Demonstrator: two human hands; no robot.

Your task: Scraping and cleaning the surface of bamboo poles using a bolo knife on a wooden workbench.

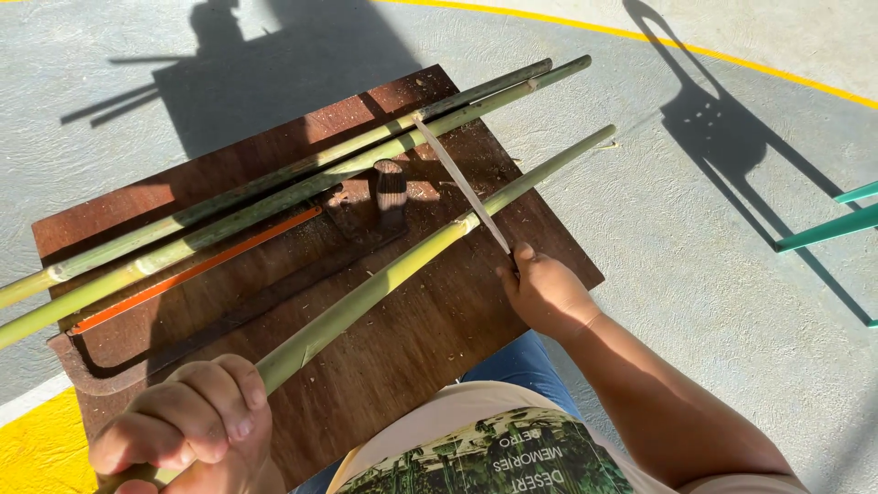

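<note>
Bamboo pole (393,279) gripped in closed L hand (187,430) to steady it | R hand (547,295) closed on knife (462,183), blade against pole | board (439,338) under both hands as work surface

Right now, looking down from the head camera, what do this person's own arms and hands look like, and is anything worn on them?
Both are bare. The left hand and the right hand wear no gloves, and no rings, watch or bands show. The right forearm is uncovered up to the frame edge, with no sleeve visible. Below them show a cream printed shirt with a green tree picture, and blue denim trousers.
</note>
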